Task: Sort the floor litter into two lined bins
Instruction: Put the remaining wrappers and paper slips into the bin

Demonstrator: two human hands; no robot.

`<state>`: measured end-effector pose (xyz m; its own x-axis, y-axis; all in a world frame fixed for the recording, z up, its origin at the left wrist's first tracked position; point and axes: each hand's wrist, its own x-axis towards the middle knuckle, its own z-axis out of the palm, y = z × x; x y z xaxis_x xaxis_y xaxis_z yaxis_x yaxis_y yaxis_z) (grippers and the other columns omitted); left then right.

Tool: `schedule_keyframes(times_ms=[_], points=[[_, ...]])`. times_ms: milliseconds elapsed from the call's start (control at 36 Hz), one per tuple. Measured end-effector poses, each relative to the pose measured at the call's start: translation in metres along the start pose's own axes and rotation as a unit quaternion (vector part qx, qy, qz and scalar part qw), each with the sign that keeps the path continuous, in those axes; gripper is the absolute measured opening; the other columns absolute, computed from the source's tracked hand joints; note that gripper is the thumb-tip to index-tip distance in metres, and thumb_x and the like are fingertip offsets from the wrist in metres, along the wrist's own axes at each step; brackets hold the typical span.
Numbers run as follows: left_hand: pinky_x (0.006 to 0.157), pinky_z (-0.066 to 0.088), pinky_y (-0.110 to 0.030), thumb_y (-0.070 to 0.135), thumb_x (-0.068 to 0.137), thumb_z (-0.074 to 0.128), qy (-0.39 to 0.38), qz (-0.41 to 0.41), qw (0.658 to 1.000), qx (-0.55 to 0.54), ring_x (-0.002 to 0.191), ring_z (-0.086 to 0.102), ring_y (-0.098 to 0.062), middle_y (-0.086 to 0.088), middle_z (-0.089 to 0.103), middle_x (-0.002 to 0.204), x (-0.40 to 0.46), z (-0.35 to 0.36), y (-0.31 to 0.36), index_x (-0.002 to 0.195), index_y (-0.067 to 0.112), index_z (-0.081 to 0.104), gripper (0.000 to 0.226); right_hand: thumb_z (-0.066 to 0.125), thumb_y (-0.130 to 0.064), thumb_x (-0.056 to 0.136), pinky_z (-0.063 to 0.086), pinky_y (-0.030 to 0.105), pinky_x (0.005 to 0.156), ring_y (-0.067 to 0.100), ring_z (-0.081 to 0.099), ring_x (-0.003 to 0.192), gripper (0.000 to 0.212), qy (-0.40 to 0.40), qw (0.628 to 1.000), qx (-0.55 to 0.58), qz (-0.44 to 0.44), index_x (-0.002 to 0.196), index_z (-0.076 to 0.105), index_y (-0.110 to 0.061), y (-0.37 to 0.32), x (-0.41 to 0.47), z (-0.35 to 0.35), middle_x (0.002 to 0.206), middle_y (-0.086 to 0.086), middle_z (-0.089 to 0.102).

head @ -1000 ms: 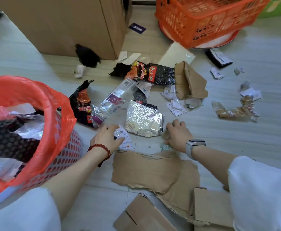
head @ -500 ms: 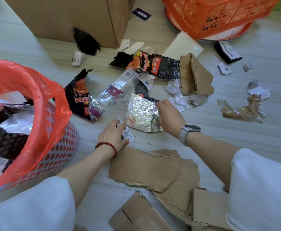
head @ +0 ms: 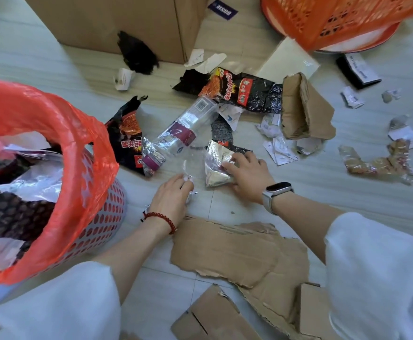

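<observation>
Here, the right hand [head: 247,177] grasps a foil wrapper [head: 216,165] by its edge. The left hand [head: 172,197] clenches crumpled scraps [head: 190,191] beside the red-lined bin [head: 78,153], bare floor [head: 212,204] between the hands.

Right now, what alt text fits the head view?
A person's right hand grips a crumpled silver foil wrapper on the floor while the left hand pinches small white scraps, beside a perforated bin with red liner.

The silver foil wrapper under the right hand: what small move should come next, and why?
Probably lift the silver foil wrapper and carry it to the red-lined bin on the left. The right hand already has its fingers curled on the wrapper, which lies on the floor, and that bin already holds similar foil and plastic. The left hand holds small scraps that could go along.
</observation>
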<state>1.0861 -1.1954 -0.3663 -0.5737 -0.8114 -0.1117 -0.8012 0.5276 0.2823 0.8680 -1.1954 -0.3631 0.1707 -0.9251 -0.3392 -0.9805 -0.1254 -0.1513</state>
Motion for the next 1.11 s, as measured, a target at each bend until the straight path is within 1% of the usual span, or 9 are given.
schedule_keyframes(times_ms=[56,139,278,417,528,639,750,917,1111], points=[[0.056,0.052,-0.036,-0.012,0.061,0.073,0.010,-0.001,1.000,-0.001,0.073,0.061,-0.033,-0.013,0.059,0.075,-0.001,0.003,-0.001,0.082,0.012,0.048,0.041,0.050,-0.016,0.087,0.034,0.043,0.092,0.035,0.031,0.122,0.046,0.012,1.000,-0.001,0.010,0.132,0.040,-0.022,0.002,-0.005,0.000,0.137,0.010,0.034],[0.047,0.041,-0.028,-0.016,0.052,0.072,0.007,-0.011,1.000,0.007,0.067,0.058,-0.029,-0.010,0.058,0.072,-0.005,0.000,0.001,0.081,0.011,0.052,0.045,0.042,-0.004,0.087,0.037,0.041,0.086,0.036,0.036,0.114,0.044,0.018,0.999,0.004,0.026,0.130,0.042,-0.016,0.004,-0.011,-0.001,0.131,0.014,0.039],[0.049,0.031,-0.027,-0.023,0.051,0.062,-0.007,-0.017,1.000,0.006,0.066,0.057,-0.030,-0.010,0.057,0.074,-0.009,-0.010,0.002,0.084,0.006,0.058,0.044,0.038,0.013,0.079,0.033,0.035,0.073,0.033,0.040,0.100,0.048,0.018,0.995,0.080,0.062,0.122,0.044,-0.009,0.010,-0.021,0.000,0.121,0.018,0.040],[0.065,0.042,-0.036,-0.007,0.080,0.047,-0.027,-0.089,0.995,-0.046,0.100,0.050,-0.029,-0.005,0.051,0.114,-0.007,-0.026,0.011,0.120,0.015,0.048,0.045,0.039,0.011,0.078,0.032,0.029,0.071,0.035,0.045,0.093,0.042,0.016,0.974,0.200,0.104,0.116,0.047,-0.004,0.023,-0.032,-0.008,0.112,0.018,0.041],[0.074,0.049,-0.040,0.020,0.080,0.067,-0.029,-0.131,0.986,-0.103,0.101,0.053,-0.027,-0.003,0.048,0.120,0.000,-0.046,0.025,0.124,0.019,0.046,0.048,0.041,0.011,0.079,0.025,0.029,0.063,0.026,0.038,0.083,0.031,0.044,0.958,0.267,0.091,0.107,0.050,0.000,0.022,-0.045,-0.023,0.093,0.011,0.036],[0.078,0.047,-0.037,0.018,0.086,0.056,-0.036,-0.129,0.987,-0.085,0.104,0.052,-0.027,-0.005,0.047,0.123,0.002,-0.056,0.035,0.125,0.020,0.047,0.041,0.041,0.010,0.080,0.019,0.030,0.057,0.024,0.034,0.078,0.023,0.046,0.951,0.296,0.076,0.085,0.040,-0.012,0.016,-0.060,-0.038,0.081,0.006,0.033],[0.074,0.042,-0.030,0.024,0.092,0.048,-0.080,-0.120,0.988,-0.061,0.105,0.050,-0.025,-0.003,0.050,0.118,-0.004,-0.044,0.024,0.121,0.026,0.050,0.030,0.040,0.009,0.081,0.016,0.031,0.059,0.024,0.034,0.078,0.031,0.031,0.955,0.287,0.061,0.080,0.035,-0.021,0.012,-0.068,-0.043,0.086,0.009,0.035],[0.096,0.042,-0.039,0.046,0.081,0.063,-0.159,-0.175,0.968,-0.079,0.127,0.037,-0.022,0.001,0.035,0.142,-0.007,-0.037,0.019,0.143,0.036,0.020,0.077,0.040,0.006,0.084,0.028,0.029,0.067,0.024,0.037,0.080,0.024,0.008,0.962,0.269,0.056,0.095,0.042,-0.015,0.009,-0.069,-0.040,0.091,0.009,0.036],[0.089,0.043,-0.037,0.049,0.080,0.063,-0.154,-0.200,0.967,-0.012,0.121,0.040,-0.026,-0.003,0.040,0.136,0.002,-0.019,0.038,0.144,0.029,0.012,0.085,0.040,0.006,0.083,0.031,0.030,0.067,0.026,0.039,0.077,0.022,0.015,0.963,0.260,0.063,0.094,0.045,-0.012,0.011,-0.061,-0.032,0.091,0.009,0.035]])
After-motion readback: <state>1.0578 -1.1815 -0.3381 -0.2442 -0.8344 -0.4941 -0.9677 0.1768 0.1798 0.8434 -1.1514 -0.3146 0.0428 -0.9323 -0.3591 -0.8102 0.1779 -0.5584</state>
